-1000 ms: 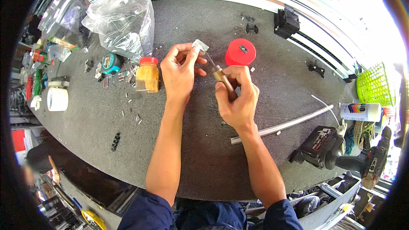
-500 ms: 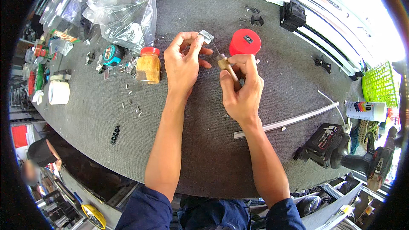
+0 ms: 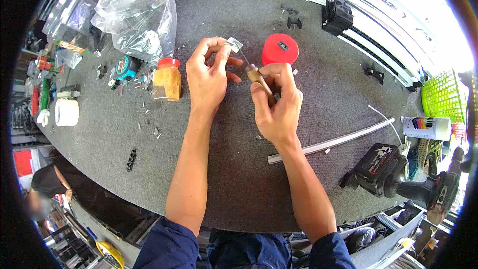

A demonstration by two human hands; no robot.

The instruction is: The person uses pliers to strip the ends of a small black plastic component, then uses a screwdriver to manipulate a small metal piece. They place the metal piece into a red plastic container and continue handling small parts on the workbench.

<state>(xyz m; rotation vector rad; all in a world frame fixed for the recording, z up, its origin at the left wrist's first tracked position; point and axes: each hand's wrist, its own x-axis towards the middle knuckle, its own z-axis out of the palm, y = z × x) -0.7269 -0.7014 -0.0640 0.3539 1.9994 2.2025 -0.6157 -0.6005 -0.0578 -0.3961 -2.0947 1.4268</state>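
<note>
Above the middle of the workbench, my left hand (image 3: 206,77) pinches a small, shiny clear-grey flat piece (image 3: 235,45) between thumb and fingertips. My right hand (image 3: 280,107) is closed round the wooden handle of an awl (image 3: 255,73). Its thin metal shaft points up and left, its end by the flat piece; whether the two touch I cannot tell. Just beyond my right hand stands a red round tub (image 3: 274,55) with a small dark metal part (image 3: 283,46) on top. Left of my left hand is a red-lidded jar (image 3: 167,83) of yellow-brown contents.
A clear plastic bag (image 3: 137,15), a teal tape measure (image 3: 126,67) and small scraps lie at the left. A white strip (image 3: 343,139) passes by my right forearm. At the right are a cordless drill (image 3: 413,187), a white can (image 3: 423,127) and a green basket (image 3: 440,97).
The whole view has shifted slightly, so the bench and hands appear a little farther left. Both hands keep their grips, and the awl stays close to the flat piece.
</note>
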